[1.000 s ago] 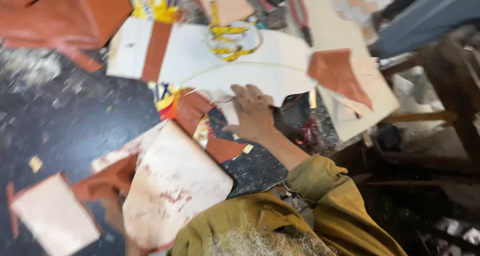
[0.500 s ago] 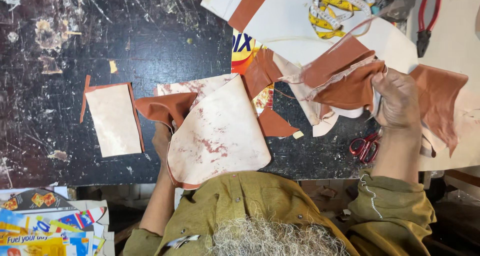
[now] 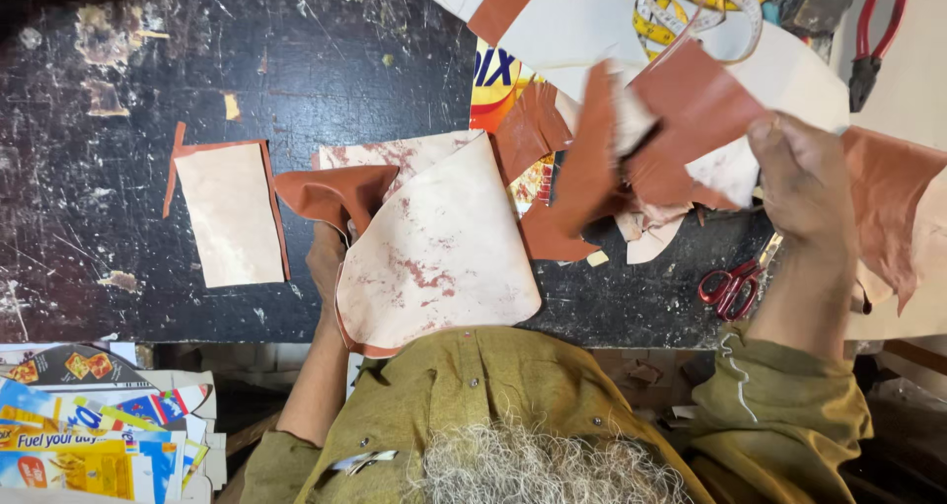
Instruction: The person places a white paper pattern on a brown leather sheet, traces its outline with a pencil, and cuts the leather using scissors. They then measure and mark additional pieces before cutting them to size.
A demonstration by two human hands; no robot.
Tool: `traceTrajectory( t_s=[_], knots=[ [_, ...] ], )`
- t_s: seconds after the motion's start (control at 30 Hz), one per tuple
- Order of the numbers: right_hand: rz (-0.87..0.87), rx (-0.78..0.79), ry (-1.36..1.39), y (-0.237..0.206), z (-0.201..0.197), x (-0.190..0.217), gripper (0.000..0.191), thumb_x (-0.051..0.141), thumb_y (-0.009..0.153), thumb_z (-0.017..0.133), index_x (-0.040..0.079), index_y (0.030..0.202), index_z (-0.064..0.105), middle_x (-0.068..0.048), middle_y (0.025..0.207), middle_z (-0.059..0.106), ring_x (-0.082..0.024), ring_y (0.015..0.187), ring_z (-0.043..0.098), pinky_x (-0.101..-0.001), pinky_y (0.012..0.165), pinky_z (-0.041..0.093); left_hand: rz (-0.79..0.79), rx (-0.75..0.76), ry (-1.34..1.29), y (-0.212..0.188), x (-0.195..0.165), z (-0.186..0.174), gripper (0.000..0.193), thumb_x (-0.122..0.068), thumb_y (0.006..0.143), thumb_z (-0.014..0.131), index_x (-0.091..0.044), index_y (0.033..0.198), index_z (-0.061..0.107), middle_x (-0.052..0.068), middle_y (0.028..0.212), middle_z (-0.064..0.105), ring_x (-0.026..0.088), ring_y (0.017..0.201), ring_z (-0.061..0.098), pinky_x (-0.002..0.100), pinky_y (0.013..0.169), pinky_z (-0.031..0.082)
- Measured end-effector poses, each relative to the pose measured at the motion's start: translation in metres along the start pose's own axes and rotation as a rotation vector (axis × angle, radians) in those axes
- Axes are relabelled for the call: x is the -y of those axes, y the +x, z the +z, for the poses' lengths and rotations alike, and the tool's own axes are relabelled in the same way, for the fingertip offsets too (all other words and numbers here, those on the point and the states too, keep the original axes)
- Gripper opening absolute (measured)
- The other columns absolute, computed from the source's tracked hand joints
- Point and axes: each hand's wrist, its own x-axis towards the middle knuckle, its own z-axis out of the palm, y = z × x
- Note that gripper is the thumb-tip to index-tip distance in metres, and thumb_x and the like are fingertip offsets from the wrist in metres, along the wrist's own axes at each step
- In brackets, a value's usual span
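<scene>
A brown leather piece (image 3: 681, 119) is pinched in the right hand (image 3: 804, 183) and held raised over the scraps at the far right of the dark, scratched bench (image 3: 128, 80). A large pale leather sheet (image 3: 439, 252), stained red, is gripped at its near edge by the left hand (image 3: 326, 262), whose fingers are curled under it. A small rectangular leather patch (image 3: 232, 213) lies flat to the left. Red-handled scissors (image 3: 730, 287) lie near the right wrist. An orange and yellow printed package (image 3: 493, 80) is partly covered by scraps. Colourful flattened cartons (image 3: 89, 435) are stacked below the bench edge at the lower left.
</scene>
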Motion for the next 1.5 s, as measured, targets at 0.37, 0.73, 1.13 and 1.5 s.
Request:
traceTrajectory(
  t_s=[0.37,0.73,1.13,1.5],
  knots=[
    [-0.338,-0.237,-0.847,-0.034,0.093,-0.007,0.023,0.012,0.102,0.07,0.01,0.124,0.076,-0.022,0.136,0.055,-0.04,0.118,0.061,-0.0457,0.095,0.052,0.012,0.022,0.121,0.002,0.013,0.001,0.025,-0.028,0.107,0.06,-0.004,0.111,0.054,0.015,0.088,0.066,0.03,0.074,0.066,0.041,0.067,0.049],
    [-0.058,-0.039,0.184,0.0,0.093,-0.017,0.019,0.016,0.098,0.074,0.0,0.107,0.071,-0.007,0.122,0.067,-0.015,0.094,0.068,-0.0268,0.083,0.051,0.073,0.0,0.074,0.003,0.017,0.007,0.025,-0.023,0.103,0.065,-0.002,0.115,0.057,0.012,0.095,0.066,0.021,0.082,0.06,0.035,0.07,0.049],
    [0.061,-0.068,1.273,-0.004,0.073,-0.062,0.027,0.03,0.107,0.064,0.006,0.12,0.062,-0.007,0.107,0.066,-0.019,0.092,0.067,-0.0338,0.083,0.056,-0.011,-0.042,0.004,-0.008,0.011,-0.002,0.024,-0.025,0.105,0.063,-0.001,0.108,0.059,0.008,0.084,0.061,0.012,0.075,0.046,0.031,0.064,0.043],
    [0.228,-0.174,0.866,-0.031,0.066,-0.02,0.051,0.008,0.095,0.075,0.001,0.14,0.053,-0.007,0.116,0.067,-0.018,0.09,0.056,-0.0331,0.074,0.042,0.079,-0.021,0.025,0.002,0.025,0.004,0.022,-0.023,0.106,0.063,-0.003,0.103,0.054,0.007,0.09,0.061,0.015,0.08,0.05,0.033,0.068,0.045]
  ],
)
